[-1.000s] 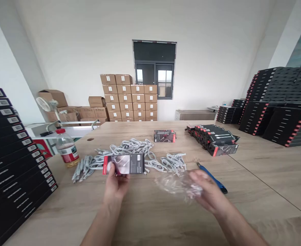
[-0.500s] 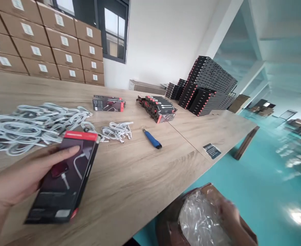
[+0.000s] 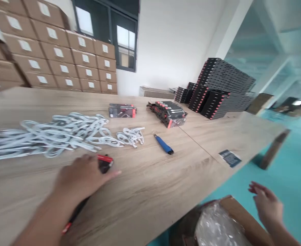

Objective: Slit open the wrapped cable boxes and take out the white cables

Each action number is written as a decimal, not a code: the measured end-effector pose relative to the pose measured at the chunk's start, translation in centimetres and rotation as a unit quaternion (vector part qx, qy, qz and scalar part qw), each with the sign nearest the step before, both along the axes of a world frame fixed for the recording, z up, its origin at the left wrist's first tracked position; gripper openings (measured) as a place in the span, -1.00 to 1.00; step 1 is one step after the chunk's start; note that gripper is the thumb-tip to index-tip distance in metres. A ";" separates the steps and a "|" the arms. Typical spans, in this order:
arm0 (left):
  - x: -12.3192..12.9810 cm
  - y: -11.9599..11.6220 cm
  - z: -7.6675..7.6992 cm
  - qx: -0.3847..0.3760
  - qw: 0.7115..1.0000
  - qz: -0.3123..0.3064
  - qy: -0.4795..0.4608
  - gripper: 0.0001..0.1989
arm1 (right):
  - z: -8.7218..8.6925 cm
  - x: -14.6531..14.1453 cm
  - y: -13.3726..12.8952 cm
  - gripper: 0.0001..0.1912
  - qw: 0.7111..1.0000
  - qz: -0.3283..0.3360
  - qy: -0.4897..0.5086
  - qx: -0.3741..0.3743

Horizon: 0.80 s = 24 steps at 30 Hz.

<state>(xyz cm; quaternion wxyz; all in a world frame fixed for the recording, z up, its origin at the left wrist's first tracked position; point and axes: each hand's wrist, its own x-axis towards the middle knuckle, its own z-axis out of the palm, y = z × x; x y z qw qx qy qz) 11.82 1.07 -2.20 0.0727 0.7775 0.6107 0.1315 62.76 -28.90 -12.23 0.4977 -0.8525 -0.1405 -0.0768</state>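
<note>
My left hand [image 3: 84,174] is over a slim black and red retail box [image 3: 105,163], back of the hand up, fingers around it and thumb stretched to the right. The hand hides most of the box, which is low over the wooden table [image 3: 140,191]. To the right, my right hand [image 3: 268,206] is raised above an open carton [image 3: 240,215], its fingers loosely bent and apart with nothing visible in them. Clear plastic wrap [image 3: 217,225] fills the carton. Beyond my left hand lies a heap of white cables [image 3: 63,135].
A smaller bunch of cables [image 3: 131,136] and a blue-handled tool [image 3: 163,144] lie mid-table. Behind are small retail boxes [image 3: 122,111], a pile of black boxes [image 3: 169,112] and a tall black stack [image 3: 224,85]. Brown cartons [image 3: 60,54] stand at the back left. A printed card [image 3: 229,158] lies near the edge.
My left hand has turned over and moved right, tipping the box from face-up to edge-on. My right hand has risen out of the carton. The view has shifted left.
</note>
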 end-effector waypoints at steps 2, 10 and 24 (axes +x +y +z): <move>1.0 -1.0 0.1 -0.018 0.996 0.022 0.089 -0.07 | 3.0 -2.7 5.0 -0.79 0.986 0.097 0.020 0.131; -1.1 -1.0 0.0 0.031 0.994 -0.051 0.088 -0.33 | 12.5 -26.4 26.3 -0.60 0.728 0.671 0.011 0.144; -0.9 -0.9 -0.8 0.178 0.978 -0.102 -0.029 -0.40 | 5.1 -35.1 29.0 -0.61 0.577 0.761 0.250 0.162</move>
